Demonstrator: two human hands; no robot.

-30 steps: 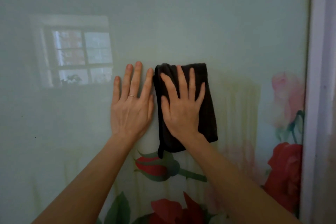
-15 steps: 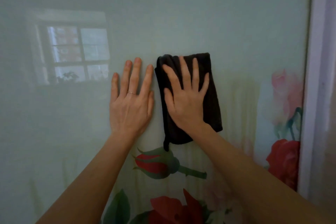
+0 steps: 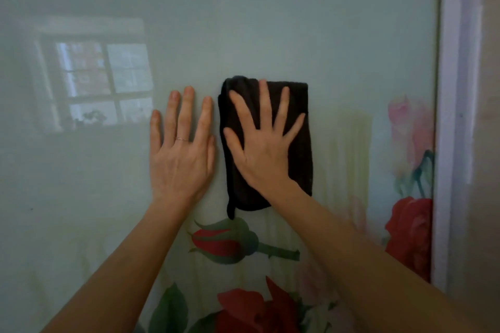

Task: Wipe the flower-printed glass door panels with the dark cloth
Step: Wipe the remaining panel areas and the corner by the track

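Note:
The glass door panel [image 3: 270, 21] fills the view, pale green with red and pink roses printed low and at the right. A folded dark cloth [image 3: 299, 149] lies flat against the glass near the middle. My right hand [image 3: 263, 149] presses on it with fingers spread straight. My left hand [image 3: 181, 154] rests flat on the bare glass just left of the cloth, fingers straight, a thin ring on one finger.
A white door frame [image 3: 454, 116] runs down the right edge of the panel. A window's reflection [image 3: 102, 78] shows on the glass at the upper left. A red rosebud print [image 3: 219, 243] sits just below the cloth.
My right hand and the cloth have slid upward on the glass and a little to the right. My left hand has stayed flat beside them.

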